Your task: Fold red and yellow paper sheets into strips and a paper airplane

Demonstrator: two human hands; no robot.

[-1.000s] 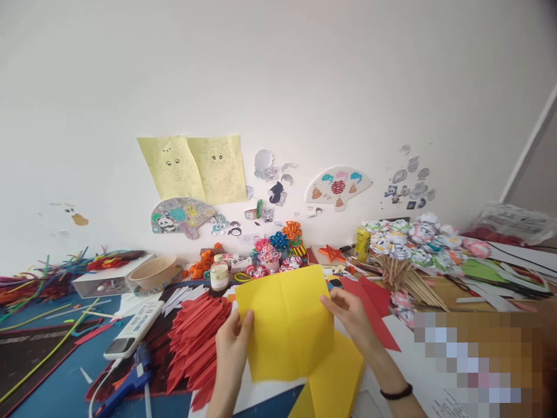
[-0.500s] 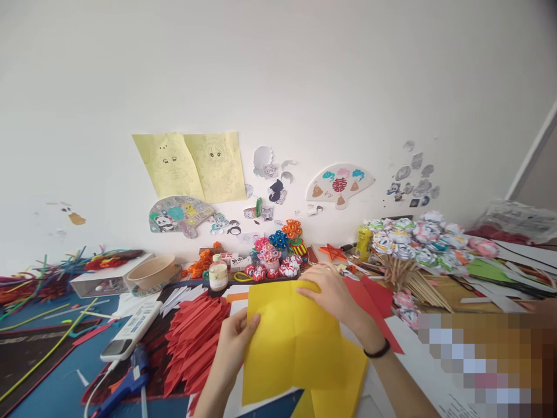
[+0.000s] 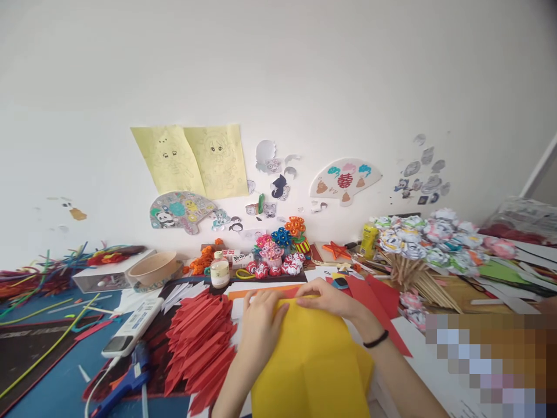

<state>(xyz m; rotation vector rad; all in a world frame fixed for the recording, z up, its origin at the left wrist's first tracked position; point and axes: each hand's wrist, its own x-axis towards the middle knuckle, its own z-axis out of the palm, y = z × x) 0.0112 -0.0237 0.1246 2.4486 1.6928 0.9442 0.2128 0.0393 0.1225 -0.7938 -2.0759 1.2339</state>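
Head view: both hands rest flat on the far edge of a yellow sheet (image 3: 311, 360) lying on the bench (image 3: 52, 383). Left hand (image 3: 261, 325) has fingers spread, palm down on the sheet's upper left. Right hand (image 3: 328, 297) is laid flat along the top edge, fingers pointing left, a black band (image 3: 376, 339) on the wrist. Neither hand is closed round anything; both press the sheet. A second yellow sheet (image 3: 365, 366) pokes out under its right side.

Edges and room: just left of the left hand a pile of red folded strips (image 3: 195, 342) touches the sheet's left edge, so little room there. Right of the right hand, red paper (image 3: 383, 302) lies close, then paper flowers on sticks (image 3: 418, 249) well apart. Beyond the hands a row of small craft flowers (image 3: 278, 255) near the wall (image 3: 278, 69); narrow gap of white and orange paper between. Far left: glue gun (image 3: 126, 380), white remote (image 3: 130, 328), pipe cleaners (image 3: 30, 278).

Containers: tan bowl (image 3: 152, 268) beyond-left of the hands, inside not visible. Clear box (image 3: 104, 278) beside it, contents unclear. Small capped bottle (image 3: 219, 270) upright. Yellow bottle (image 3: 369, 241) beyond-right, upright.
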